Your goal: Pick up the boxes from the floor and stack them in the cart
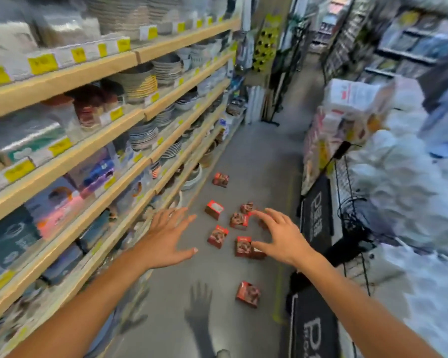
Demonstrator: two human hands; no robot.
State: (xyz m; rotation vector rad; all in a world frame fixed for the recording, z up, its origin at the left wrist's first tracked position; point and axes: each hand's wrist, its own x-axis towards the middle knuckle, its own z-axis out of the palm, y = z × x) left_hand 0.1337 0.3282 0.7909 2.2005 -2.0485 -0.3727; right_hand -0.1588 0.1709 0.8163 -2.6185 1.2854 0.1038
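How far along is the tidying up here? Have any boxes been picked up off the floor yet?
Nothing looks done yet. The red boxes lie scattered on the floor, about eight in view. Both the left hand and the right hand are open and empty, stretched out above the boxes. Every box remains to be lifted and stacked in the wire cart on the right.

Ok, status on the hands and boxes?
Left hand and right hand open, empty, above the floor. Red boxes scattered there, none lifted. Cart at right. Nothing in the way.
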